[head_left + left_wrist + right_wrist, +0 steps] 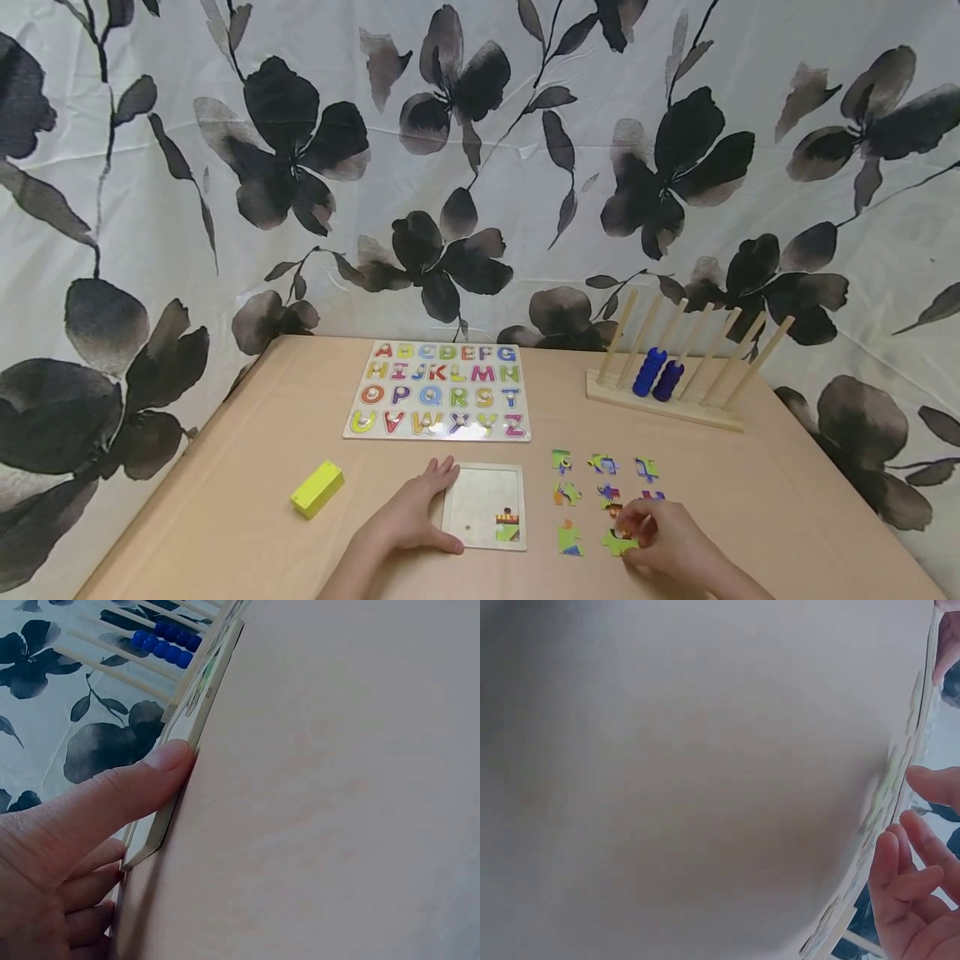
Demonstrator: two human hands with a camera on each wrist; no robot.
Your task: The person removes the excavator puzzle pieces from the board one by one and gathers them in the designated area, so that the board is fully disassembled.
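Note:
A square white puzzle tray (480, 500) lies on the table, with one picture piece (507, 532) in its lower right corner. My left hand (412, 508) holds the tray by its left side, thumb at the near edge and fingers at the far corner; in the left wrist view the thumb (169, 757) lies against the tray's rim. My right hand (667, 537) is over a green jigsaw piece (617, 543), partly covering it. In the right wrist view the thumb and fingers (885, 862) are apart, close above the pieces; contact is unclear.
Other loose jigsaw pieces (567, 494) lie in rows right of the tray. Behind it is an alphabet board (437, 392). A wooden peg rack (663, 402) with blue and purple beads stands at the back right. A yellow block (317, 490) lies at the left.

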